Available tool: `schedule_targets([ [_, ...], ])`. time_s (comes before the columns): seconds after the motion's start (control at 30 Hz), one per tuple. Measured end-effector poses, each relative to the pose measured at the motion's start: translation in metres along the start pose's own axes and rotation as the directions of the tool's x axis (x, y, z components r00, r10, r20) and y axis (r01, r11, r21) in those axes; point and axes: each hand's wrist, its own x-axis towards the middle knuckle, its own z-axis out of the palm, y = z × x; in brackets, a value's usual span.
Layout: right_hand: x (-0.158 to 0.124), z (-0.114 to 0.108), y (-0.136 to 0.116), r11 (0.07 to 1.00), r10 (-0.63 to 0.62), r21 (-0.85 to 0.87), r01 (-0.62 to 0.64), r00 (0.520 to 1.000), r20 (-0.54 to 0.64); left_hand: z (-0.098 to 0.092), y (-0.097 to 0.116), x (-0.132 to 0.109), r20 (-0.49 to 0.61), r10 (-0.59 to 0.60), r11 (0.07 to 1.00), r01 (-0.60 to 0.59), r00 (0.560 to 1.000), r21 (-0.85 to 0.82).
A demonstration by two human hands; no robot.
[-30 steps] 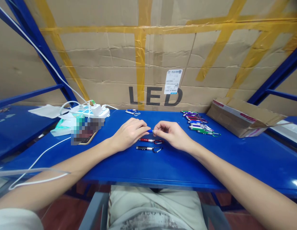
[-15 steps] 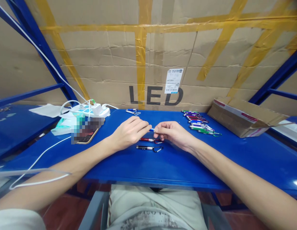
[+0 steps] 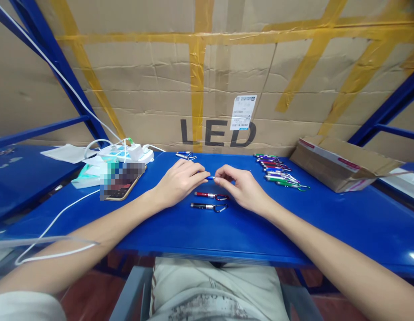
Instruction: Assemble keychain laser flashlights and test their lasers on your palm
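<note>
My left hand (image 3: 181, 182) and my right hand (image 3: 241, 186) meet over the middle of the blue table (image 3: 327, 227), both pinching one small blue keychain flashlight (image 3: 211, 178) between their fingertips. Only a short piece of it shows between the hands. Just in front of them lie a red keychain flashlight (image 3: 210, 195) and a black keychain flashlight (image 3: 207, 207), each with a carabiner clip on its right end.
A row of several coloured keychain flashlights (image 3: 276, 172) lies at the right, beside an open cardboard box (image 3: 340, 162). One more flashlight (image 3: 185, 155) lies at the back. A phone (image 3: 121, 185), a power strip (image 3: 126, 154) and white cables sit at the left.
Both hands have shifted slightly away from me with the blue flashlight, and the fingers have re-gripped it. The red and black flashlights have not moved.
</note>
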Motion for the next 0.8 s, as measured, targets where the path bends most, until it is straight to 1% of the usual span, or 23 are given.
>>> schedule_targets([
  [0.07,-0.0010,-0.0007,0.0010,0.992,-0.088,-0.095,0.088,0.996,0.008,-0.0004,0.0003,0.0003,0.013,0.006,1.000,-0.006,1.000,0.014],
  [0.17,-0.0037,-0.0013,0.0037,0.947,-0.198,-0.247,0.203,0.979,0.046,0.0005,0.0018,0.0000,0.007,0.028,1.000,-0.028,1.000,0.012],
  [0.23,-0.0053,-0.0013,0.0046,0.923,-0.224,-0.307,0.232,0.973,0.061,0.0018,0.0033,-0.0007,0.002,0.030,1.000,-0.030,1.000,0.001],
  [0.3,-0.0061,-0.0009,0.0042,0.932,-0.215,-0.285,0.223,0.975,0.060,0.0030,0.0045,-0.0016,0.003,0.024,1.000,-0.024,1.000,-0.016],
  [0.37,-0.0057,-0.0001,0.0033,0.970,-0.151,-0.184,0.158,0.987,0.055,0.0036,0.0051,-0.0023,0.005,0.030,0.999,-0.030,1.000,-0.022],
  [0.43,-0.0042,0.0007,0.0028,0.999,-0.020,-0.029,0.022,0.998,0.066,0.0034,0.0052,-0.0028,0.001,0.064,0.998,-0.064,0.998,-0.001],
  [0.5,-0.0022,0.0014,0.0032,0.979,0.116,0.155,-0.131,0.988,0.103,0.0024,0.0051,-0.0028,-0.015,0.108,0.994,-0.108,0.994,0.035],
  [0.57,0.0001,0.0016,0.0040,0.914,0.203,0.323,-0.244,0.967,0.154,0.0009,0.0051,-0.0024,-0.032,0.146,0.988,-0.144,0.989,0.058],
  [0.63,0.0020,0.0012,0.0042,0.840,0.252,0.440,-0.318,0.946,0.203,-0.0009,0.0054,-0.0019,-0.046,0.163,0.986,-0.161,0.986,0.046],
  [0.8,0.0036,-0.0003,0.0025,0.668,0.349,0.588,-0.456,0.890,0.293,-0.0049,0.0071,-0.0006,-0.052,0.181,0.983,-0.181,0.982,0.004],
])
